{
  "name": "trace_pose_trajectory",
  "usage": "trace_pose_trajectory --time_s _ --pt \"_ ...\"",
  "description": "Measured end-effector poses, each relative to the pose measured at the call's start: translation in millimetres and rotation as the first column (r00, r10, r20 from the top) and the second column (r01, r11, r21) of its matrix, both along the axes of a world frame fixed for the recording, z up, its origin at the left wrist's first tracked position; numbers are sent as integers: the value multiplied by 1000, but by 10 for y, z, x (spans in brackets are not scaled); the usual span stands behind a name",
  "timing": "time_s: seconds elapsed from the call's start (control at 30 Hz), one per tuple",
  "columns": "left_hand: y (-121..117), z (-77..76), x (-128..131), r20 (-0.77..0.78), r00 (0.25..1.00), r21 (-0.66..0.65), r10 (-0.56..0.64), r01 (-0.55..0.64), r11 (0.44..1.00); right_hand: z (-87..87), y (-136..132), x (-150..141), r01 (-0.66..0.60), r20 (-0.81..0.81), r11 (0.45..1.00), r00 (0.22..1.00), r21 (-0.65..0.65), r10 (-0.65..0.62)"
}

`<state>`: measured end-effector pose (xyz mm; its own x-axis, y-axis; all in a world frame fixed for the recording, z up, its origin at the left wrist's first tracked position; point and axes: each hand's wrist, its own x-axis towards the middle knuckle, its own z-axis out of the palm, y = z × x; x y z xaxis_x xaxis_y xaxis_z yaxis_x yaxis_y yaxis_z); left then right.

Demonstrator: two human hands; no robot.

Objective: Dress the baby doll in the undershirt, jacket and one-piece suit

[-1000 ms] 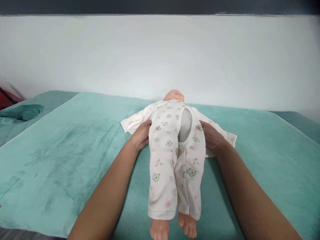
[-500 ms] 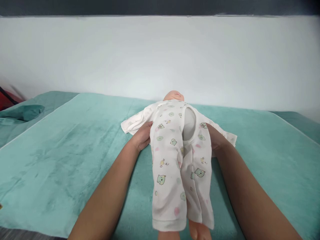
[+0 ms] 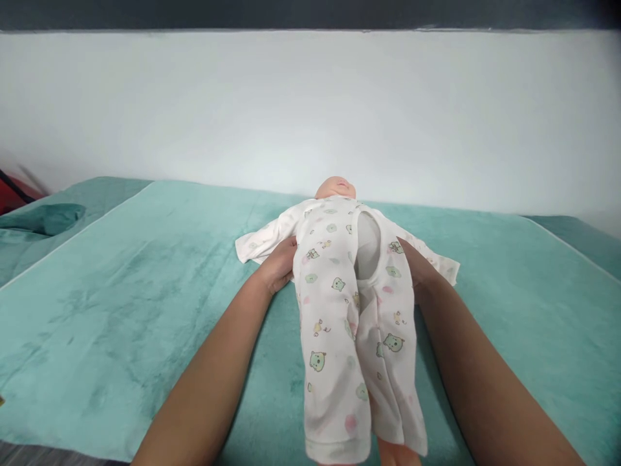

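A baby doll (image 3: pixel 336 188) lies on its back, its head toward the wall. It wears a white long-sleeved top (image 3: pixel 264 241) and white open-crotch baby trousers (image 3: pixel 334 336) with green, pink and yellow prints. Pale cloth shows through the oval opening. My left hand (image 3: pixel 280 264) is closed at the left side of the trousers near the waist, its fingertips hidden by the cloth. On the other side, my right hand (image 3: pixel 421 272) reaches in against the trousers; its fingers are out of sight behind them. The doll's lower legs (image 3: pixel 398 455) show below the cuffs.
A teal cover (image 3: pixel 145 291) spreads under the doll and both arms. Behind it rises a white wall (image 3: pixel 310 110) with a dark band along the top. At the far left are folded teal cloth (image 3: pixel 43 219) and something red (image 3: pixel 17 193).
The trouser legs and the doll's lower legs have shifted slightly down and right in view. The doll's head has moved a touch left. Both my hands stay in nearly the same place.
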<state>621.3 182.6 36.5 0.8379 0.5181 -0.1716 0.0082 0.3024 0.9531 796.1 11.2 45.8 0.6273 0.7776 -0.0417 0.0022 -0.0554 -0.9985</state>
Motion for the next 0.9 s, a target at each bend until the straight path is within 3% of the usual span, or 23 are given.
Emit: trace_pose_trajectory --time_s 0.1,0.3,0.4,0.57,0.73,0.9 --pt "-33 -12 20 9 1000 3 -14 14 1000 4 -5 11 -27 -48 998 999 -63 24" --pt "-80 -22 39 -12 999 100 -30 31 995 -48 24 1 -9 16 999 1000 -44 10" --pt "-78 -48 47 8 1000 185 3 -4 983 -44 36 -20 -4 57 1000 998 -22 5" --pt "-100 -4 34 31 993 241 111 -115 964 -89 14 97 -95 -26 995 995 -40 94" --pt "-172 121 -8 29 984 189 174 -176 966 -155 -18 210 -184 -102 983 978 -14 182" --pt "-232 109 21 56 975 119 214 -219 968 -154 18 150 -141 -128 990 982 5 140"
